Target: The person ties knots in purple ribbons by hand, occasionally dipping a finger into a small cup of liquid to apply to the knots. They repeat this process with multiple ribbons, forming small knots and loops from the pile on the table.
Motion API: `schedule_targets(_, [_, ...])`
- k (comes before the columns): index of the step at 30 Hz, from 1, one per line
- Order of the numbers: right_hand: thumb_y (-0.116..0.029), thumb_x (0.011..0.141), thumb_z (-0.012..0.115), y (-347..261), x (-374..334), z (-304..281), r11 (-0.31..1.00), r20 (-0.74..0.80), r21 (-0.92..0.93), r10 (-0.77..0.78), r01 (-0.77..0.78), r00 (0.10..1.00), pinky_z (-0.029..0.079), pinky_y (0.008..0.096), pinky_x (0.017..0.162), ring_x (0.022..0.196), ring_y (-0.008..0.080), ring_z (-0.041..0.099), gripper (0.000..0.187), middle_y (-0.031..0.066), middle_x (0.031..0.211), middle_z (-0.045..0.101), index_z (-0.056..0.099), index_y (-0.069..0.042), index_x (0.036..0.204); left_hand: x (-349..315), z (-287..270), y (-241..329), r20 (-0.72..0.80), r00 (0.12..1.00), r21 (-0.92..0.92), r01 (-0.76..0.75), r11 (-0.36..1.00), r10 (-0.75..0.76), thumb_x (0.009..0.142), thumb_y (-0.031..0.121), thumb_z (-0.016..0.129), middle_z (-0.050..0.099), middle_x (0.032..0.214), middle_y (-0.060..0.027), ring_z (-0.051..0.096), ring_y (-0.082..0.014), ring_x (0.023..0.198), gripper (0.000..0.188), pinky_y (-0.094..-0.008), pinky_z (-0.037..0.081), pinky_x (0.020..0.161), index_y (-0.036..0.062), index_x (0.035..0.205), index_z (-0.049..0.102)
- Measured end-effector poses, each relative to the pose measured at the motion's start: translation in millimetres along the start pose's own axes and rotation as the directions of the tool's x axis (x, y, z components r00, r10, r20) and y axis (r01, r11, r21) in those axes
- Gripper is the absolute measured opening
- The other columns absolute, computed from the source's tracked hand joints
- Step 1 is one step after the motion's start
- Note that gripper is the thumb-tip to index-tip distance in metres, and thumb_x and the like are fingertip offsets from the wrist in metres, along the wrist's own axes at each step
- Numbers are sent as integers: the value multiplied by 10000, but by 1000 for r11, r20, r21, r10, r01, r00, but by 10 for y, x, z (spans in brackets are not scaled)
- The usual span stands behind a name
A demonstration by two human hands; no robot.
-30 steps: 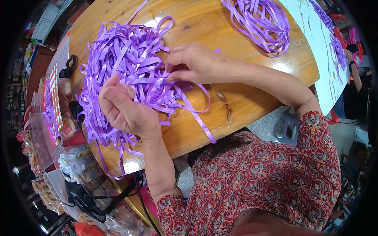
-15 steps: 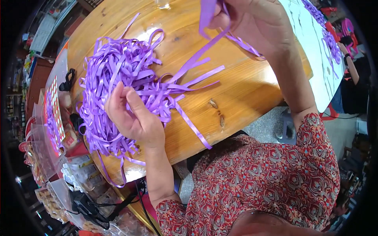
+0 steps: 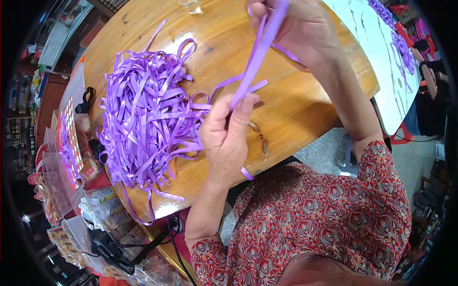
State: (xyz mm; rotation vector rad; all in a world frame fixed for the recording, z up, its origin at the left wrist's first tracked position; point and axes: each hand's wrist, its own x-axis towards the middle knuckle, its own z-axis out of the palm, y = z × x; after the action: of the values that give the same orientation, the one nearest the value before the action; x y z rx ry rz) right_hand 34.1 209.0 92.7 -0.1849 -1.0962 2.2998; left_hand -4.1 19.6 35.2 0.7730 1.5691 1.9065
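A large tangled heap of purple ribbons [image 3: 148,109] lies on the left part of the wooden table. My left hand [image 3: 226,138] is in front of the heap's right edge, thumb and fingers pinched on a purple ribbon [image 3: 261,55]. That ribbon stretches up and to the right to my right hand [image 3: 300,31], whose fingers close on it near the top of the view. Another ribbon end [image 3: 293,55] trails below my right hand. One loose tip [image 3: 247,173] pokes out past my left wrist at the table's near edge.
The wooden table [image 3: 305,100] fills the middle. A drinking glass [image 3: 191,6] stands at its far side. On the right is a white marbled table [image 3: 377,57] with more purple ribbon [image 3: 403,52] and another person's arm [image 3: 428,78]. Packaged goods and black cables [image 3: 112,250] crowd the lower left.
My left hand has moved right from over the heap and pinched the ribbon hanging from my right hand. The ribbon now runs between both hands. My right hand has shifted slightly left.
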Motion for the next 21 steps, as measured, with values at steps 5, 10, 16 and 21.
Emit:
schedule_targets(5, [-86,841,606,119,275,-569,962,358,269,-142,44,923,496,286,732,792,186,579,124,86,870,581,549,-5,915,-57,-173,15,-71,997,155,-11,988,22,890,75,571,490,695,81,381,0,613,111,-165,289,524,-13,916,635])
schedule_targets(10, [-100,828,625,68,149,-582,978,64,140,-166,156,984,499,293,738,800,211,575,158,84,910,572,545,-32,946,-87,-474,32,-144,987,464,6,886,69,850,21,595,526,661,33,398,-26,592,71,-197,309,508,-26,887,633])
schedule_targets(16, [-83,878,569,227,186,-789,966,-7,-201,-168,163,986,490,242,662,739,121,598,141,80,862,642,616,20,963,-104,-958,104,-37,960,905,-86,418,277,836,27,585,568,681,-61,498,-146,587,80,-253,378,530,-31,875,624])
schedule_targets(21, [-96,867,595,380,85,-596,853,84,-476,-200,216,976,467,220,682,751,96,582,137,51,845,634,630,11,945,-8,-775,213,86,874,995,-96,-4,479,813,31,589,571,1001,-169,548,-297,930,231,-370,428,803,-20,1038,596])
